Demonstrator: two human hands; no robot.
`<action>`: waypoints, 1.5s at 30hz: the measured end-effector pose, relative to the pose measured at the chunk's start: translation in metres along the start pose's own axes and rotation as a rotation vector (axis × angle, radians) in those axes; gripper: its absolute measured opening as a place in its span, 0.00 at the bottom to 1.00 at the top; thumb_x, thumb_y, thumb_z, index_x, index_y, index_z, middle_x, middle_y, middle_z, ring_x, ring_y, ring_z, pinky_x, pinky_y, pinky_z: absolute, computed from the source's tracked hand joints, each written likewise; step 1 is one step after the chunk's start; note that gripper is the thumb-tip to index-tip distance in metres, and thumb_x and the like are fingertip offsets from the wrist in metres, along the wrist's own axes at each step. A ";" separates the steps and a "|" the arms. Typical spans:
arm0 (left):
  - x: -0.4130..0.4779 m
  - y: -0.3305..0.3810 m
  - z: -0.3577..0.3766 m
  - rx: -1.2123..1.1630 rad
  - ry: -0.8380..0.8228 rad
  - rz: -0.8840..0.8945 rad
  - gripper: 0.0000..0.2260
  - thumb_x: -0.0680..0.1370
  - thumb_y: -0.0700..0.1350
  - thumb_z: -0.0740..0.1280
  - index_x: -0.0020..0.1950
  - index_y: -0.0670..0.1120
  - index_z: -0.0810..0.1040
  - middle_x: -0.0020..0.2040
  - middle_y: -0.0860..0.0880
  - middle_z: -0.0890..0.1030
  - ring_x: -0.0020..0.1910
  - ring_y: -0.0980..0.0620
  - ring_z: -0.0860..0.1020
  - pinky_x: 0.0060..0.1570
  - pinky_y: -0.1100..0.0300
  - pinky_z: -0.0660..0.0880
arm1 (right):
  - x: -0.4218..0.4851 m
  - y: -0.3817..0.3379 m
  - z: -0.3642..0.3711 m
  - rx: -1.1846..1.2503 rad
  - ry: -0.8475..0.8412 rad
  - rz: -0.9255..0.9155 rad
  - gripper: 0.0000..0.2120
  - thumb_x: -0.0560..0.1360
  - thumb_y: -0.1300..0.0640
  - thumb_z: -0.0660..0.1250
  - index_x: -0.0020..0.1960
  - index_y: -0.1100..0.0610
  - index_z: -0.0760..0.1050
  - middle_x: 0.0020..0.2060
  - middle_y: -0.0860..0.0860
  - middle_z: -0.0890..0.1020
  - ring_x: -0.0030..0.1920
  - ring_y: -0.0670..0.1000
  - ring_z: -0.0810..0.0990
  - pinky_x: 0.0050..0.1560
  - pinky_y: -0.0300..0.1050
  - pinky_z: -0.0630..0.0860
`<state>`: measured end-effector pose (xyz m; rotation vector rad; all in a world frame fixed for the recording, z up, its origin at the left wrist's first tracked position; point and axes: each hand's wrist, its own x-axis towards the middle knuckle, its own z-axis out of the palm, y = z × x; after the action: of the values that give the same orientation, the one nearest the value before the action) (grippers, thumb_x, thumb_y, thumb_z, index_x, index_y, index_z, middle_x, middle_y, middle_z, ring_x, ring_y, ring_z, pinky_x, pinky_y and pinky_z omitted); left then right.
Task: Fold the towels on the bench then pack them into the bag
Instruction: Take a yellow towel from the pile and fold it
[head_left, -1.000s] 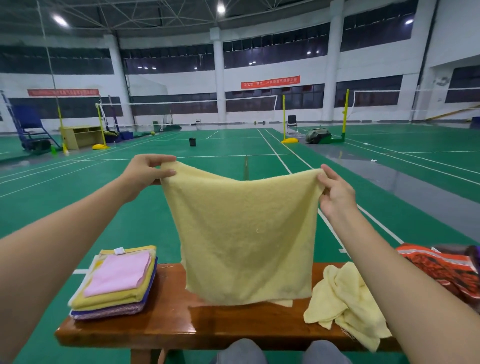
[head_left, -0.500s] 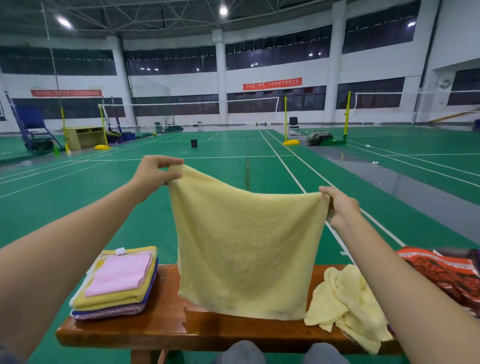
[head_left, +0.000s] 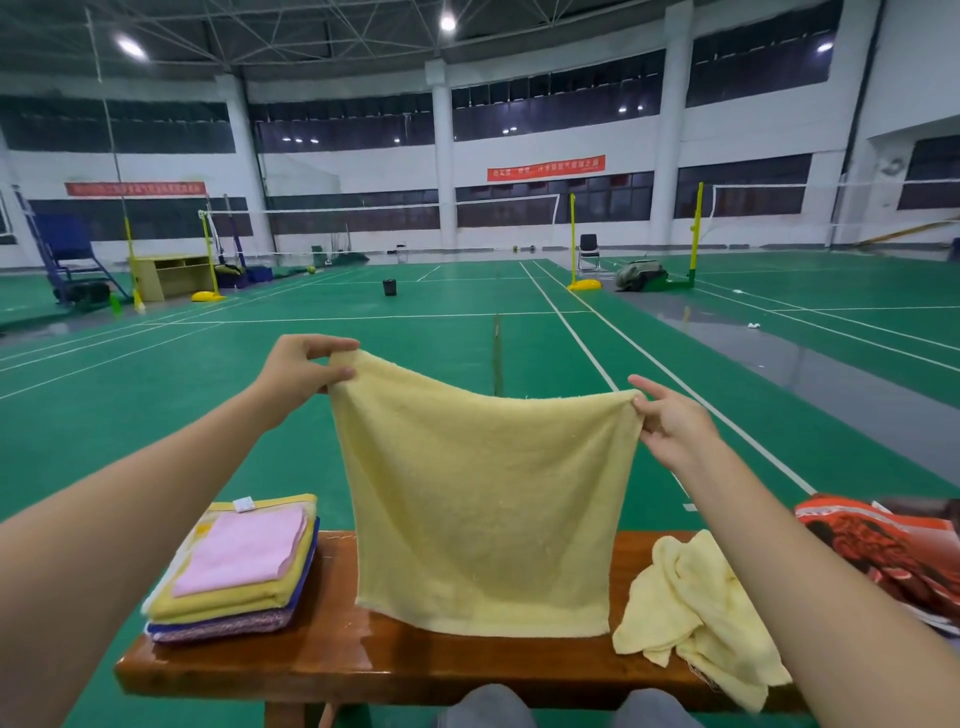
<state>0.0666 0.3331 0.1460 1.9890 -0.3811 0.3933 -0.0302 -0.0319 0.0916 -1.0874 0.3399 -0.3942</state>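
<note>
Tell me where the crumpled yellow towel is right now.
In the head view, the crumpled yellow towel lies on the bench's right end, beneath the right forearm, beside the orange bag.

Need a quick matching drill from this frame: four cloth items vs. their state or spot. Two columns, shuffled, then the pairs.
1. held yellow towel
2. crumpled yellow towel
3. pink towel
4. red patterned bag

A. top of the folded stack
B. unfolded heap, right part of the bench
C. hanging by its top corners from the left hand and right hand
D. far right, past the bench end

Pairs: 1-C, 2-B, 3-A, 4-D
</note>
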 end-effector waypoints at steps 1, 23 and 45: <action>-0.001 -0.001 -0.001 -0.002 0.004 0.002 0.17 0.72 0.33 0.70 0.61 0.40 0.78 0.56 0.47 0.76 0.54 0.50 0.74 0.38 0.66 0.77 | -0.001 0.000 0.001 -0.036 0.003 -0.054 0.18 0.76 0.74 0.58 0.65 0.65 0.72 0.48 0.58 0.78 0.46 0.51 0.77 0.51 0.46 0.76; 0.011 -0.029 -0.013 0.276 0.148 0.001 0.11 0.71 0.37 0.73 0.51 0.34 0.81 0.40 0.42 0.80 0.39 0.45 0.77 0.43 0.53 0.78 | 0.014 0.007 0.014 -0.845 0.182 -0.626 0.01 0.72 0.63 0.70 0.42 0.60 0.79 0.34 0.51 0.78 0.35 0.47 0.73 0.35 0.39 0.68; 0.081 -0.033 0.036 -0.131 0.183 0.021 0.06 0.73 0.37 0.70 0.39 0.46 0.76 0.34 0.51 0.78 0.34 0.59 0.74 0.36 0.71 0.70 | 0.082 -0.013 0.031 -0.347 0.212 -0.559 0.10 0.77 0.64 0.63 0.39 0.55 0.69 0.34 0.49 0.73 0.35 0.44 0.70 0.34 0.33 0.67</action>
<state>0.1574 0.3067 0.1396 1.8060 -0.3046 0.5453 0.0543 -0.0507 0.1103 -1.4843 0.2924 -0.9793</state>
